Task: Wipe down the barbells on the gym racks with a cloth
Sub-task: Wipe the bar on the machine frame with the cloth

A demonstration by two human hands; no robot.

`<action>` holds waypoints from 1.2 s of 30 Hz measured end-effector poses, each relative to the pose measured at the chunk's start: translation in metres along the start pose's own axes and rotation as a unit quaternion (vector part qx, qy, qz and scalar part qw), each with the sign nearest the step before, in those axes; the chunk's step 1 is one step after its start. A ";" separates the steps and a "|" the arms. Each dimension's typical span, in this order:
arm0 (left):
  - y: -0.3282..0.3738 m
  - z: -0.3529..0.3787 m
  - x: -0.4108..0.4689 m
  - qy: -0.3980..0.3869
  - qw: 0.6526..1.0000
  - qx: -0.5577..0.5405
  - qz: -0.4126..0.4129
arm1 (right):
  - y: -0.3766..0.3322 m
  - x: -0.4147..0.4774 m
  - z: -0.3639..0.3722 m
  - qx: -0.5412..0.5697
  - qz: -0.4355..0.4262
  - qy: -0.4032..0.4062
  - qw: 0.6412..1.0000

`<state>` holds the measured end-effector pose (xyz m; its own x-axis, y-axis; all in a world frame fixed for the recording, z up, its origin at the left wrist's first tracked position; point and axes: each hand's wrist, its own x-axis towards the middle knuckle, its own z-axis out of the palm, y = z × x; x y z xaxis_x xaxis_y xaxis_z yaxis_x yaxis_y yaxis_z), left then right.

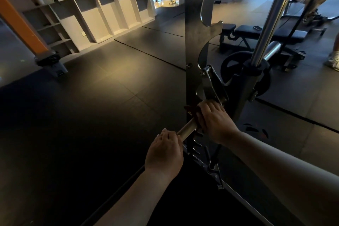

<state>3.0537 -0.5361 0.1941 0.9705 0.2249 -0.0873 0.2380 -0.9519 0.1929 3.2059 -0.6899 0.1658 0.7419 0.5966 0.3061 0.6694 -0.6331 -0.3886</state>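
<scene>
A steel barbell (187,129) runs from low centre up to the rack's notched upright (194,42). My left hand (165,149) grips the near part of the bar. My right hand (213,119) is wrapped round the bar close to the rack hook, with a dark reddish-brown cloth (200,115) pressed between palm and bar. Only the cloth's edges show beside my fingers. The short bare stretch of bar lies between both hands.
A chrome guide rod (271,20) and a black weight plate (236,66) stand right of the upright. A black bench (266,33) lies behind. Grey cubby shelves (102,13) line the far wall, an orange post (22,24) at left. Another person's legs (333,58) are at the right edge.
</scene>
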 end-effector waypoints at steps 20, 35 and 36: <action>0.007 0.002 0.005 0.010 1.000 -0.018 -0.016 | -0.015 -0.012 0.018 0.071 0.062 0.040 0.995; 0.008 0.002 0.003 0.027 0.999 -0.013 -0.013 | -0.013 -0.031 0.023 0.053 0.044 0.047 0.996; 0.008 0.003 0.004 0.023 1.000 -0.013 -0.012 | -0.015 -0.036 0.026 0.058 0.038 0.055 0.996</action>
<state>3.0588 -0.5431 0.1926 0.9651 0.2575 -0.0480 0.2617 -0.9406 0.2162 3.1687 -0.6889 0.1376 0.7947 0.4863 0.3632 0.6064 -0.6100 -0.5101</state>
